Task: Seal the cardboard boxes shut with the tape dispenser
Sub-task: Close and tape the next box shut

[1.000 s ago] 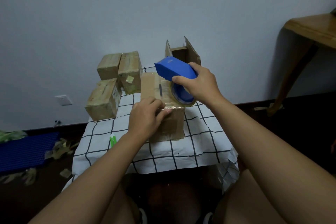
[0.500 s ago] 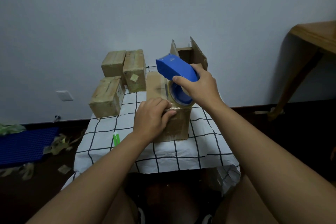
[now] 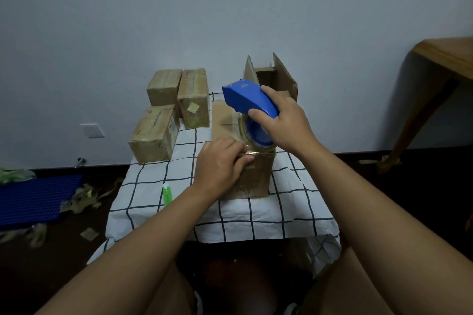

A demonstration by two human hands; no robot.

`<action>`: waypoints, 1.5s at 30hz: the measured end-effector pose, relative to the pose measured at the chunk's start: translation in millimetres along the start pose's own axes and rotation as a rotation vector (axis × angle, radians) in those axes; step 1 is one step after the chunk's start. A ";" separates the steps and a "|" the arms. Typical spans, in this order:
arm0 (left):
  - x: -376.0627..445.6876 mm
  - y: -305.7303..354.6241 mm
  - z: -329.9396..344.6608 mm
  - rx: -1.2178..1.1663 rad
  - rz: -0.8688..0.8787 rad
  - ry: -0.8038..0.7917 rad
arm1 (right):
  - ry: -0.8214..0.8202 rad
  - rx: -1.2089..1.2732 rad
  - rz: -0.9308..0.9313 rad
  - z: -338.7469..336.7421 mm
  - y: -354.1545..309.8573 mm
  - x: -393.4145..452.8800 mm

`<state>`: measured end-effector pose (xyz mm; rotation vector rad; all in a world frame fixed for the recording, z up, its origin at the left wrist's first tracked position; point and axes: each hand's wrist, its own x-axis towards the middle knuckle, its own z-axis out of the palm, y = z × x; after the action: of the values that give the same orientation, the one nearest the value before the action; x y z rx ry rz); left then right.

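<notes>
On the floor at far left lies a blue grid mat with scraps of used tape strewn just beside it, and a wall socket sits low on the wall above. The counter, covered in a white cloth with black grid lines, carries three sealed cardboard boxes grouped at its far-left corner, touching one another. A green utility knife lies on the cloth near the left forearm. The left hand rests on the near top edge of the centre box, its fingers curled and pressing a shiny strip of tape down at that edge. The centre box stands upright in the middle of the counter, its top flaps closed and a band of clear tape visible along the top. The blue tape dispenser sits tilted on top of this box, nose pointing far-left, its tape roll touching the box top near the near edge. The right hand grips the dispenser from the right, fingers wrapped over its body, thumb on the near side. Behind it, at the far edge of the counter, an open box stands with flaps raised. At far right, a wooden table stands apart from the counter.
</notes>
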<state>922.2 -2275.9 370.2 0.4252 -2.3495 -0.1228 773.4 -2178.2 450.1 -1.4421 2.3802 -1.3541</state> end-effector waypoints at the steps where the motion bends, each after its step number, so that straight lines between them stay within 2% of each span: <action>1: -0.4 -0.8 -0.4 -0.023 -0.003 -0.005 | 0.000 0.003 -0.003 -0.1 0.6 0.2; 4: -2.1 -7.1 -2.4 -0.090 -0.015 -0.027 | 0.009 0.006 -0.016 1.4 3.6 0.5; 8: -1.6 -4.3 -3.7 -0.064 0.007 -0.035 | 0.024 -0.011 -0.016 4.4 3.7 1.0; 13: -7.5 -7.8 -6.6 -0.179 -0.059 -0.068 | 0.038 -0.002 -0.023 3.7 4.2 -1.4; 19: -15.4 -6.6 -2.6 -0.108 -0.061 0.098 | 0.067 0.022 -0.016 4.4 5.5 -1.7; 27: -17.1 -15.9 -10.6 -0.117 -0.008 0.049 | 0.095 0.107 -0.024 8.1 -3.8 -6.3; 32: -16.0 -12.5 -11.7 -0.145 -0.053 -0.018 | 0.065 0.128 -0.028 18.4 -12.9 -9.9; 35: -20.0 -14.8 -13.0 -0.213 -0.089 0.027 | 0.075 0.146 0.009 15.6 -10.9 -9.1; 40: -21.6 -13.7 -7.5 -0.134 -0.050 0.127 | 0.026 0.170 0.002 11.4 -13.7 -9.8; 45: -22.5 -13.7 -12.6 -0.126 -0.039 0.124 | -0.052 0.216 0.014 2.2 -13.0 -12.6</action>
<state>949.8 -2280.8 361.7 0.4053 -2.1987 -0.2548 790.6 -2172.7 453.0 -1.3818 2.1320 -1.4964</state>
